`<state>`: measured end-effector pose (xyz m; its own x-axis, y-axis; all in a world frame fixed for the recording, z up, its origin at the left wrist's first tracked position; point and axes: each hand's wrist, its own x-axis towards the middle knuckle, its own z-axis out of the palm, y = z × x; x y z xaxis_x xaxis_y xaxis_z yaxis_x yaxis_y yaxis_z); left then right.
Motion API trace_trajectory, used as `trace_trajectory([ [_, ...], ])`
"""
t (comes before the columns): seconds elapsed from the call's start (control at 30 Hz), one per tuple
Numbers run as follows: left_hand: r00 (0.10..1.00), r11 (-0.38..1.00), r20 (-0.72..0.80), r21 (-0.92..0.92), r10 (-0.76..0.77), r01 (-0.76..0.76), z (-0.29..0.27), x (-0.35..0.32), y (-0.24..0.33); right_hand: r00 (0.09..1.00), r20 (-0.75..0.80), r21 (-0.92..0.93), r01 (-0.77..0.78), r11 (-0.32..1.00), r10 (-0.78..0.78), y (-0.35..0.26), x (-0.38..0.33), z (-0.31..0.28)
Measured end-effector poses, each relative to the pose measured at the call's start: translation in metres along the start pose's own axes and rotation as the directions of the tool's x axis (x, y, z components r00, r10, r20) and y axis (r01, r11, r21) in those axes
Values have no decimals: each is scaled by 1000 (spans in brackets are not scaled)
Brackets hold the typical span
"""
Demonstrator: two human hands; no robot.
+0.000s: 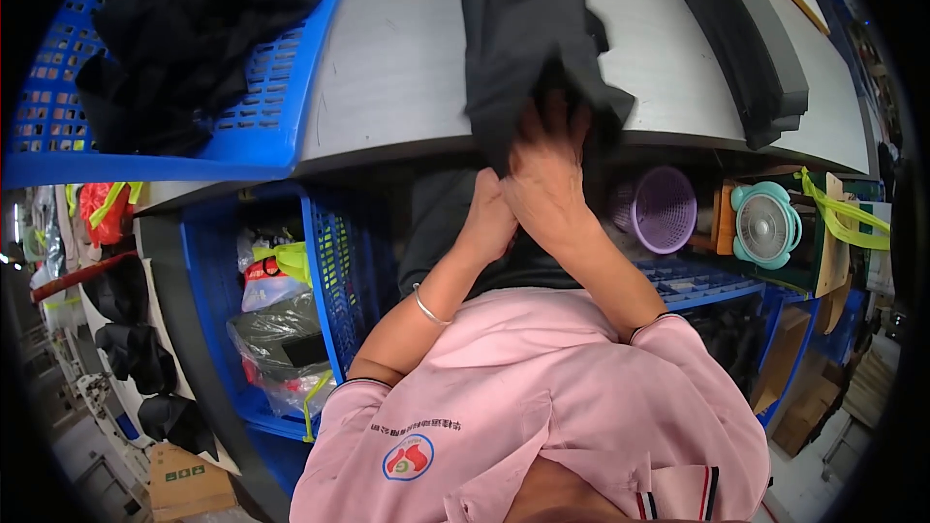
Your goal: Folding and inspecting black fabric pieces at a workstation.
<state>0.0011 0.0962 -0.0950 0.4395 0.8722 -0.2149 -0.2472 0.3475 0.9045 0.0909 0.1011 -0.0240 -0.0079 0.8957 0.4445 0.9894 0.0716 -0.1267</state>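
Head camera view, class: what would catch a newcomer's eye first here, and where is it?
First, the two hands at the table's front edge: the right hand grips a dark garment hanging over the grey table, the left hand just below it. Next, the blue plastic crate of black clothing at upper left, then the purple basket and small teal fan under the table at right.

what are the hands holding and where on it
The right hand grips the black cloth at its near edge, where it hangs over the table. The left hand sits beside it; its hold cannot be told.
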Motion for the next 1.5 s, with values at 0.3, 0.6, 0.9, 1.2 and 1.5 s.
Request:
trace_trajectory([
  [0.3,992,994,-123,100,-22,35,0,-17,19,934,275,-30,-230,973,229,31,-6,33],
  [0.6,701,465,14,739,713,-488,-13,21,74,964,253,-222,-27,975,84,1,-25,31],
  [0.9,939,917,-113,277,326,-285,-59,-5,56,964,232,47,-141,989,126,49,-39,11],
  [1.2,999,975,-43,-217,27,-35,-31,1,67,995,-102,649,65,758,2,7,-77,-48],
  [1.5,996,994,69,-85,-64,70,-35,-24,66,805,547,820,-570,45,228,80,-44,-58],
])
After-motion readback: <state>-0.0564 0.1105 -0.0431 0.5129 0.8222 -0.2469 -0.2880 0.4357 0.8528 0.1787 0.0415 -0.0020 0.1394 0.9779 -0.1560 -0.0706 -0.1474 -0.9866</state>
